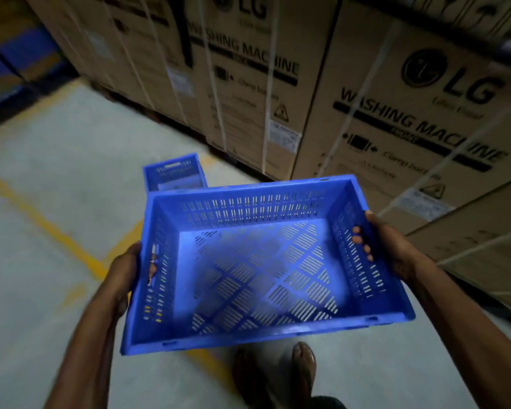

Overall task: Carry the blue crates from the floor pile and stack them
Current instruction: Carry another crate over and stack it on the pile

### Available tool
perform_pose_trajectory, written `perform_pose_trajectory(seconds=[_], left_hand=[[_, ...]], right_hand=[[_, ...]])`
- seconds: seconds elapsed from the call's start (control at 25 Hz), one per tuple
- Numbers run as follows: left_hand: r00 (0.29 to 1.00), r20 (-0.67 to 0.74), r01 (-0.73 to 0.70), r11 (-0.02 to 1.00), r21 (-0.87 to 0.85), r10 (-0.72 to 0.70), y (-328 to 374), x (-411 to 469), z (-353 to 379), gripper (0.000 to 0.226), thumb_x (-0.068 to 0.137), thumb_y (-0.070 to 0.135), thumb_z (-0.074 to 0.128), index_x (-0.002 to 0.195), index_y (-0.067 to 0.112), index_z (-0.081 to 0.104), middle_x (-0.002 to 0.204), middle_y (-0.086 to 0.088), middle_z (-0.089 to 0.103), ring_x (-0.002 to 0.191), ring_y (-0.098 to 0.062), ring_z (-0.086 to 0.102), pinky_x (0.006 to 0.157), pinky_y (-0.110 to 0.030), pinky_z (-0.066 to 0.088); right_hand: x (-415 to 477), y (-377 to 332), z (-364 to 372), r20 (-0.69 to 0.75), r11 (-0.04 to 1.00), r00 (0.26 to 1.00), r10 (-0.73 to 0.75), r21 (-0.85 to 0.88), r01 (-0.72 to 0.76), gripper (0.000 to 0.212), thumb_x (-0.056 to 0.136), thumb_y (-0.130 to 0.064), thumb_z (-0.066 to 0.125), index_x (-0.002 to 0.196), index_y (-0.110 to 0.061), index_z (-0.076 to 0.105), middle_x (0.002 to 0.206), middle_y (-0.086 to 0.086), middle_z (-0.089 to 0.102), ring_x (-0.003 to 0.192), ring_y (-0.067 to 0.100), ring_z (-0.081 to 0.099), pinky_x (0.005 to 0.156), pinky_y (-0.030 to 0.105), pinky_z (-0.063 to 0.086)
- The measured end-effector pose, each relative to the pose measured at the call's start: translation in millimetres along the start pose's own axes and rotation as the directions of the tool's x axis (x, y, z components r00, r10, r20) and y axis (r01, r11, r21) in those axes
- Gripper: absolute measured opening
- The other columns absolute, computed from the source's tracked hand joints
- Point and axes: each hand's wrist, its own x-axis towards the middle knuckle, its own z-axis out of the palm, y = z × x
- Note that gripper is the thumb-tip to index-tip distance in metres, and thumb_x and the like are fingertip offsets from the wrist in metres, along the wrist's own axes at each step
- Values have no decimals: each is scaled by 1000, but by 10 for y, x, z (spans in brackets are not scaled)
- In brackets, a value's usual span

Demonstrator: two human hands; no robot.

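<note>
My left hand [124, 273] and right hand [393, 246] grip the end walls of a blue slotted plastic crate [257, 261], bottom bare, above the floor [56, 208]; a second blue crate [174, 172] stands beyond, far left; I count two.

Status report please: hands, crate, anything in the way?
Left hand and right hand grip crate by its side slots. Crate empty, off the floor. Second crate ahead on floor, cartons close right.
</note>
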Motion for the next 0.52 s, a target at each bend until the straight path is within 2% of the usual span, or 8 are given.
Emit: perform_pose_trajectory(seconds=[0.2,0.36,0.52], left_hand=[[999,-41,-43,979,-197,35,-146,-927,-379,53,104,55,36,84,9,53,44,-3,50,31,-14,43,34,-19,39],[987,-146,-105,969,-224,73,-425,-1752,-571,50,104,52,39,83,9,54,43,-2,51,29,-13,41,32,-16,36],[966,-251,-122,960,-251,57,-660,-2485,-717,48,106,47,36,85,9,56,42,-2,56,27,-10,42,31,-13,34]], right_hand=[[-683,-278,10,58,994,994,-90,-50,93,47,100,-60,35,84,-19,52,59,-4,53,35,7,39,32,19,30],[-1068,-414,54,142,981,984,-107,-147,128,46,102,-56,36,82,-18,52,57,-4,53,33,6,40,32,16,28],[-1207,-533,144,269,961,962,-44,-251,114,45,103,-51,37,83,-14,53,51,-3,61,30,7,48,28,16,34]])
